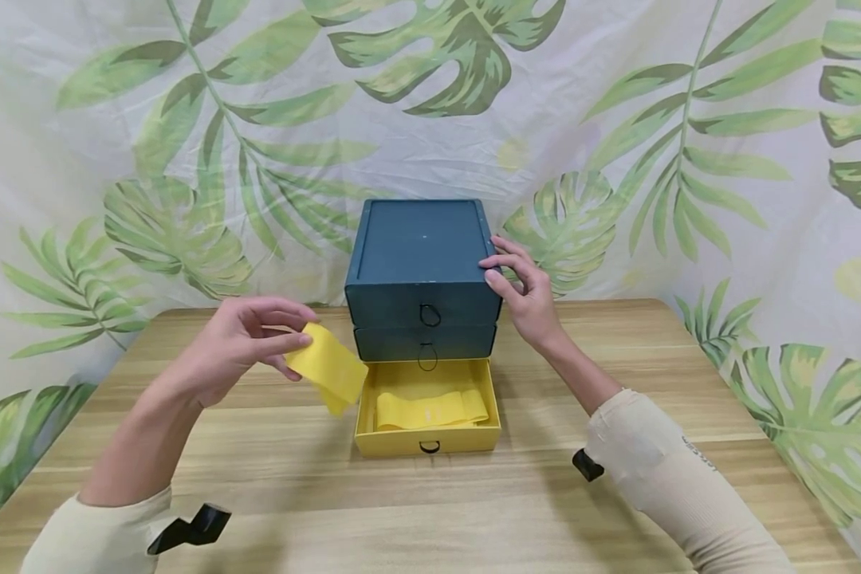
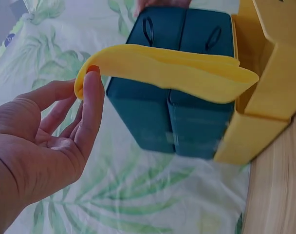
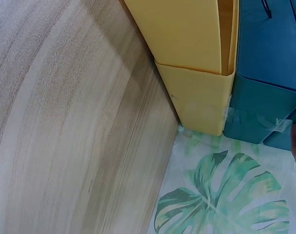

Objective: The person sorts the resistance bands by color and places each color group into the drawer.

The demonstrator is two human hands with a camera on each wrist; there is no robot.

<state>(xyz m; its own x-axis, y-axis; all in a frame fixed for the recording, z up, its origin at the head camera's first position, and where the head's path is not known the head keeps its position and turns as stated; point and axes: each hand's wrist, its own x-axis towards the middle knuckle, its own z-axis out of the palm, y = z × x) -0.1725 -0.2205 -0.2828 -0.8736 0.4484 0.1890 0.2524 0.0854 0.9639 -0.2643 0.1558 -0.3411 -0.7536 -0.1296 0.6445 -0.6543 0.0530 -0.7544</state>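
Observation:
My left hand (image 1: 240, 343) pinches one end of a flat yellow resistance band (image 1: 328, 368) between thumb and fingers. The band hangs beside the left wall of the pulled-out yellow drawer (image 1: 395, 443); in the left wrist view, the held band (image 2: 162, 70) looks folded over. Another folded yellow band (image 1: 430, 411), with pale print, lies inside that drawer. On the right top edge of the dark blue drawer box (image 1: 425, 239) rests my right hand (image 1: 527, 295), its fingers loosely bent. Only a fingertip of it shows in the right wrist view.
Two closed blue drawers, upper (image 1: 387, 307) and lower (image 1: 383, 343), sit above the yellow one, each with a black loop pull. The stack stands toward the back of a wooden table (image 1: 430, 518). Behind it hangs a leaf-print cloth (image 1: 430, 159).

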